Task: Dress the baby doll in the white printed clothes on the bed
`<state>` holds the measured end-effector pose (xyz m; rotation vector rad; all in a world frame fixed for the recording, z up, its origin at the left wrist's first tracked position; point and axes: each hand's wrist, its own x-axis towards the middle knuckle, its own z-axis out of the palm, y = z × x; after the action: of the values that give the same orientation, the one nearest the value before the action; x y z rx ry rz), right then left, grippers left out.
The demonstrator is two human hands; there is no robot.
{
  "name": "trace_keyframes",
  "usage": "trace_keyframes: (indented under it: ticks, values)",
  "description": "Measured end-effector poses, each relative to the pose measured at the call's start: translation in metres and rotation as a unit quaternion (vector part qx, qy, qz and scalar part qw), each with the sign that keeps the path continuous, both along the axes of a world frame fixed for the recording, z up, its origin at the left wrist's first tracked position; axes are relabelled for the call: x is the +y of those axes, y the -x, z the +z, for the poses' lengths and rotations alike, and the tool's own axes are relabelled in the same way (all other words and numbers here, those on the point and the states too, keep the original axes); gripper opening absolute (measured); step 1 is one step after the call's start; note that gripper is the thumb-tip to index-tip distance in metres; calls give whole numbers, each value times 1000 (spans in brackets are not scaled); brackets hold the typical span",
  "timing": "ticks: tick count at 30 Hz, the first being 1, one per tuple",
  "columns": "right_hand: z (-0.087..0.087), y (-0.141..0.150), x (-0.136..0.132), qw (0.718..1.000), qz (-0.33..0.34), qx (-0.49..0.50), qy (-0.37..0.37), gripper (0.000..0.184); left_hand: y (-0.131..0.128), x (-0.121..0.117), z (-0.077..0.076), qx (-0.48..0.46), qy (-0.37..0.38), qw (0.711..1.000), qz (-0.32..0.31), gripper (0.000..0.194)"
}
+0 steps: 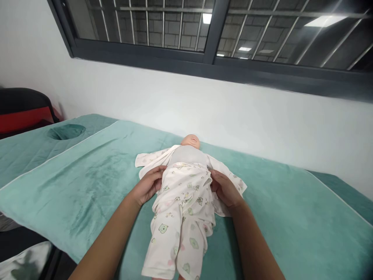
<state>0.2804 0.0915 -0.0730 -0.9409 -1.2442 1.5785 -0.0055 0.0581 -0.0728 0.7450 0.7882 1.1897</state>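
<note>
A baby doll (190, 141) lies on its back, head toward the wall, on a green bed cover (96, 182). It wears a grey-white top (188, 154) and printed white baby trousers (183, 202) with green animal faces, pulled up to the belly. A printed white baby jacket (157, 158) lies spread open beneath its upper body. At the waistband's left side my left hand (149, 184) has its fingers curled against the trousers. My right hand (225, 188) pinches the waistband on the other side. Both thumbs are partly hidden, and the doll's feet are cut off by the lower picture edge.
Behind the bed rises a white wall (140, 97) with a dark-framed, barred window (208, 42). A face hole (67, 132) opens in the bed's left end. A black and red chair or bag (26, 112) stands beyond it.
</note>
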Motion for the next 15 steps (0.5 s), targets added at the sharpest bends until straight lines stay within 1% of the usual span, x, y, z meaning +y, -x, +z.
trace_keyframes:
  ticks: [3,6,8,10,15]
  values:
    - [0,-4,-1,999,27,-13,11,23,4,0,-6,-9,11,1000,-9,35]
    - [2,-5,-5,997,80,-13,6,27,6,-1,-9,10,14,1000,-22,45]
    - [3,-4,-7,995,100,-7,-5,27,6,-2,-9,19,8,999,-42,48]
    - [3,-4,-8,995,103,-9,-18,26,6,-4,-7,19,1,998,-56,49]
    - [-2,-6,-5,995,81,-31,-41,25,6,-7,2,7,-5,997,-80,51]
